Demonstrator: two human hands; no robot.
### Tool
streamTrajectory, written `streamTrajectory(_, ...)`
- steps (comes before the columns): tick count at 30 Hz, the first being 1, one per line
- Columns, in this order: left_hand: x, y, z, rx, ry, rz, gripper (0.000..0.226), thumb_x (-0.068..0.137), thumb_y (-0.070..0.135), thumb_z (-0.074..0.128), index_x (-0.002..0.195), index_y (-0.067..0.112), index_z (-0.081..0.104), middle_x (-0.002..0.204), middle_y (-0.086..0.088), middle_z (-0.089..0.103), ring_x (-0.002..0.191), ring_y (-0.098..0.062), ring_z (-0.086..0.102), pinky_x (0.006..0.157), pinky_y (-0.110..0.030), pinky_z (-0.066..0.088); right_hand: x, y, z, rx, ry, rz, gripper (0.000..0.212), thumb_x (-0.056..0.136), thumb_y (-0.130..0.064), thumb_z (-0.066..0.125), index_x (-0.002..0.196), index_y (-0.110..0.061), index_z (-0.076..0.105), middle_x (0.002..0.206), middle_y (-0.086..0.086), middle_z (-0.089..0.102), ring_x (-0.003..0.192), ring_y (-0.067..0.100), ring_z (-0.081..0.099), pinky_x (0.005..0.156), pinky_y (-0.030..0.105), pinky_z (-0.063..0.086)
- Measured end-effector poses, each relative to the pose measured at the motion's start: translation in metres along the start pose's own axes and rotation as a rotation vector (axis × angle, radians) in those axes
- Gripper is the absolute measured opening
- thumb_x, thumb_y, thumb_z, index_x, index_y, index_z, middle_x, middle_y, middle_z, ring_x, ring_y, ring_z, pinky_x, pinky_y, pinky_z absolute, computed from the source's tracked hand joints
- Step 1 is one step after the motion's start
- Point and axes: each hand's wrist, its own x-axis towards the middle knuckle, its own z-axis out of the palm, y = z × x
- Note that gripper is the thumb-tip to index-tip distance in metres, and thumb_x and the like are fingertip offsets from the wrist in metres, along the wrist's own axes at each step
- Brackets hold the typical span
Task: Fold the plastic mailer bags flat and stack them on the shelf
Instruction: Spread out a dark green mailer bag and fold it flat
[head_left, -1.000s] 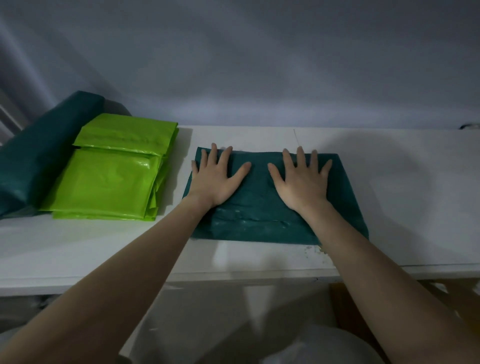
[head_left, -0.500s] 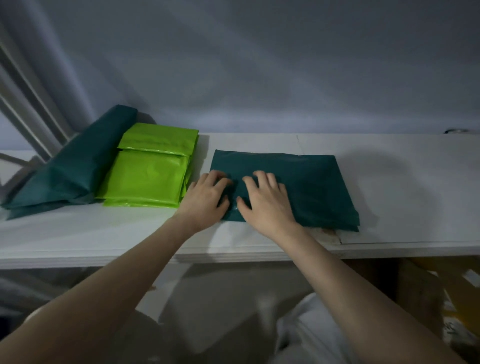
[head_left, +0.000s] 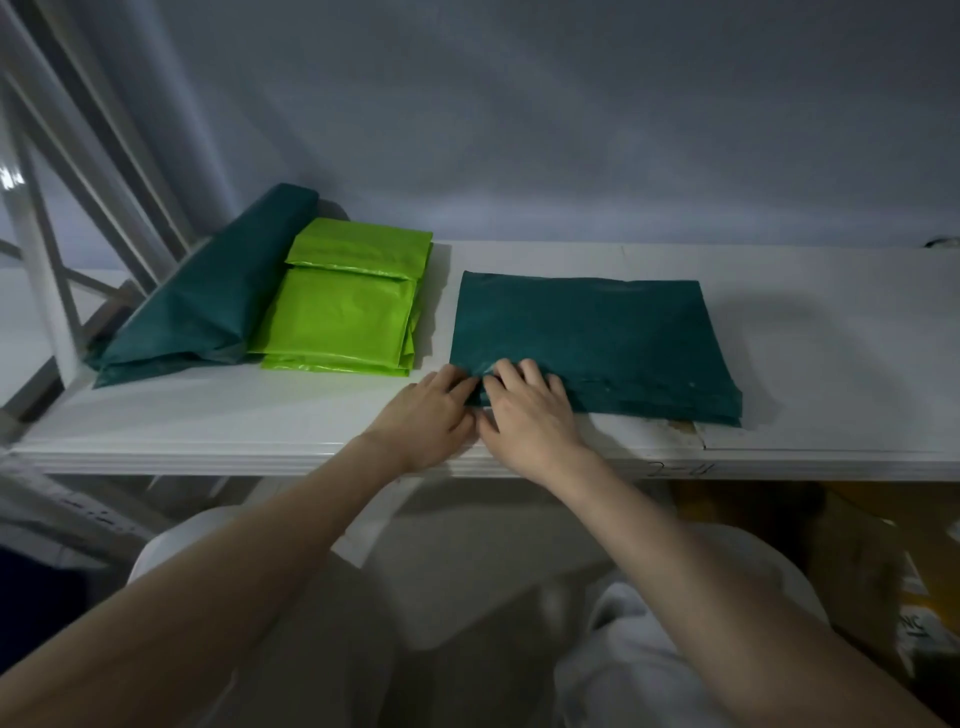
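Both hands slid to dark mailer (head_left: 597, 338) corner (grips pinching), white shelf (head_left: 208, 421), grey wall (head_left: 519, 130)

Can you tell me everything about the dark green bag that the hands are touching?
The dark green bag is a plastic mailer, matte and a little wrinkled, folded into a flat rectangle with several layers showing along its front edge. It lies flat on the white shelf, to the right of the bright green stack and apart from it. Both hands meet at its front left corner: the left hand and the right hand curl their fingers onto that corner, seemingly pinching the plastic.
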Motion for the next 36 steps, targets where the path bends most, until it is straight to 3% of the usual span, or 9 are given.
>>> streamTrajectory(3, -0.002, 0.007, 0.002, 0.055, -0.038, -0.023, 0.077, 0.08, 0.047, 0.002, 0.145, 0.014, 0.027, 0.136, -0.01, 0.04, 0.116, -0.029, 0.048, 0.094, -0.039, 0.041, 0.001, 0.0, 0.005, -0.009, -0.045, 0.018, 0.047, 0.096, -0.035, 0.036, 0.136, -0.01, 0.04, 0.139, 0.001, 0.037, 0.127, 0.023, 0.03, 0.101, 0.043, 0.029)
streamTrajectory(6, 0.0, 0.017, 0.001, 0.171, -0.02, -0.056, 0.055, 0.098, 0.036, 0.021, 0.148, 0.014, 0.016, 0.139, -0.009, 0.038, 0.113, -0.029, 0.053, 0.09, -0.037, 0.041, 0.003, 0.001, 0.006, 0.0, -0.071, 0.047, 0.049, 0.096, -0.03, 0.038, 0.141, -0.011, 0.033, 0.139, 0.001, 0.034, 0.127, 0.024, 0.029, 0.1, 0.043, 0.031)
streamTrajectory(10, 0.005, 0.035, -0.001, 0.247, -0.025, -0.117, 0.056, 0.099, 0.038, 0.024, 0.149, 0.015, 0.011, 0.138, -0.014, 0.036, 0.103, -0.033, 0.058, 0.082, -0.036, 0.044, -0.001, 0.007, 0.003, -0.031, -0.101, 0.083, 0.052, 0.094, -0.028, 0.042, 0.143, -0.013, 0.029, 0.143, 0.003, 0.028, 0.13, 0.025, 0.026, 0.098, 0.043, 0.033)
streamTrajectory(15, 0.008, 0.046, 0.001, 0.295, -0.067, -0.142, 0.061, 0.098, 0.048, 0.021, 0.15, 0.02, 0.005, 0.14, -0.021, 0.032, 0.106, -0.034, 0.055, 0.087, -0.036, 0.041, -0.014, 0.029, -0.006, -0.075, -0.156, 0.115, 0.055, 0.096, -0.032, 0.04, 0.144, -0.01, 0.025, 0.143, 0.003, 0.027, 0.132, 0.024, 0.025, 0.102, 0.047, 0.033)
streamTrajectory(22, 0.01, 0.051, -0.001, 0.27, -0.09, -0.179, 0.06, 0.098, 0.045, 0.021, 0.15, 0.018, 0.007, 0.142, -0.022, 0.028, 0.112, -0.036, 0.051, 0.093, -0.038, 0.04, -0.032, 0.068, -0.019, -0.121, -0.29, 0.186, 0.057, 0.099, -0.037, 0.031, 0.147, -0.009, 0.02, 0.148, 0.001, 0.021, 0.137, 0.023, 0.022, 0.112, 0.058, 0.014)
streamTrajectory(27, 0.013, 0.054, 0.008, 0.242, -0.096, -0.209, 0.063, 0.096, 0.047, 0.023, 0.148, 0.013, 0.013, 0.141, -0.019, 0.025, 0.116, -0.039, 0.047, 0.097, -0.042, 0.037, -0.041, 0.083, -0.019, -0.117, -0.309, 0.213, 0.06, 0.098, -0.039, 0.031, 0.15, -0.013, 0.013, 0.152, 0.002, 0.017, 0.14, 0.024, 0.018, 0.111, 0.059, 0.017)
streamTrajectory(30, 0.014, 0.063, 0.006, 0.25, -0.051, -0.28, 0.061, 0.095, 0.048, 0.026, 0.143, 0.012, 0.022, 0.142, -0.016, 0.025, 0.128, -0.039, 0.035, 0.106, -0.047, 0.028, -0.042, 0.084, -0.016, -0.071, -0.323, 0.204, 0.064, 0.098, -0.04, 0.035, 0.15, -0.013, 0.01, 0.151, 0.001, 0.017, 0.14, 0.024, 0.017, 0.113, 0.058, 0.016)
streamTrajectory(33, 0.019, 0.088, 0.005, 0.251, 0.077, -0.145, 0.06, 0.093, 0.038, 0.036, 0.145, 0.012, 0.02, 0.148, -0.01, 0.022, 0.136, -0.029, 0.023, 0.109, -0.046, 0.023, -0.04, 0.085, -0.014, -0.039, -0.321, 0.2, 0.066, 0.097, -0.04, 0.037, 0.15, -0.01, 0.012, 0.151, 0.002, 0.017, 0.14, 0.025, 0.016, 0.114, 0.055, 0.016)
streamTrajectory(36, 0.031, 0.115, 0.015, 0.152, 0.049, 0.085, 0.064, 0.096, 0.032, 0.034, 0.15, 0.012, 0.005, 0.158, -0.003, 0.008, 0.143, -0.02, 0.012, 0.115, -0.042, 0.014, -0.04, 0.088, -0.011, -0.017, -0.283, 0.181, 0.061, 0.095, -0.032, 0.041, 0.148, -0.009, 0.019, 0.15, 0.005, 0.02, 0.14, 0.026, 0.018, 0.115, 0.051, 0.017)
